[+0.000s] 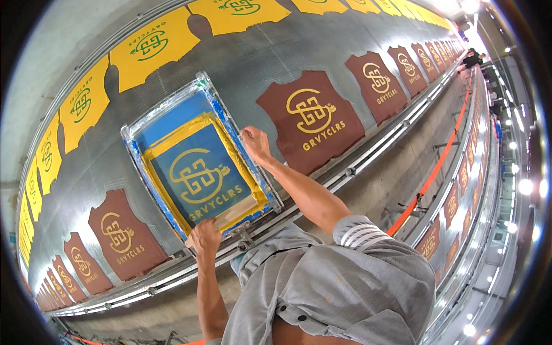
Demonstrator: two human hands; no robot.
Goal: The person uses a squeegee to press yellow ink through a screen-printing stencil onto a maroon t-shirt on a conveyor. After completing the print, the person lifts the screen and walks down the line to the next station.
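Note:
A screen-printing frame (133, 150) with blue and yellow ink on its rim lies on the long grey table. A pale emblem and lettering show through its blue mesh (198, 150). My left hand (204, 237) is closed at the near left corner of the frame. Right beside its fingers, a light wooden squeegee (238, 211) rests along the frame's near inner edge. My right hand (254, 142), with curled fingers, grips the frame's right rim. What lies under the frame cannot be made out clearly.
Brown printed shirt panels lie on both sides, one on the right (313, 123) and one on the left (123, 236). Yellow printed panels (152, 49) line the far side. A metal rail (351, 171) follows the table's near edge. An orange hose or strap (443, 164) runs past on the right.

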